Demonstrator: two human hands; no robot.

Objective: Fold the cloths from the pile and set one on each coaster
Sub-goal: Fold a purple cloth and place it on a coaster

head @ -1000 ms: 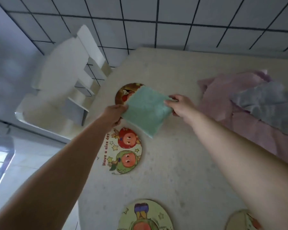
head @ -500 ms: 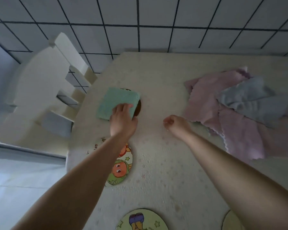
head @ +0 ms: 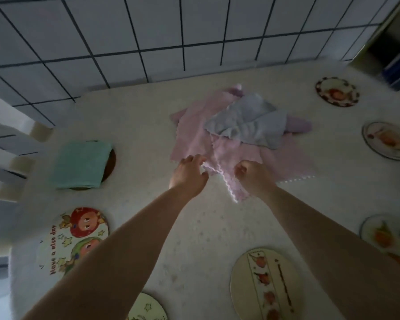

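Step in hand: we judge that we are taking the next cloth off the pile (head: 236, 125) in the centre of the frame, so it can be folded.
Right grip: our right hand (head: 252, 176) is curled closed on the near scalloped edge of the pink cloth (head: 226, 162), which lifts off the table (head: 194, 239).
Left grip: our left hand (head: 188, 174) has its fingers spread loosely and reaching at the cloth's left edge; it has hold of nothing that we can see.
Doing it well: we should pinch a second corner with the left hand and draw only the top pink layer free, so the grey cloth (head: 247, 121) lying on the pile does not drag along.
Placed so far: the green cloth (head: 80, 165) lies folded on the coaster (head: 112, 160) at centre left.
Free coasters: six more ring the frame's lower and right sides, all bare.
Changed: half a second earlier our left hand pressed the green cloth down; both hands now sit at the pile.
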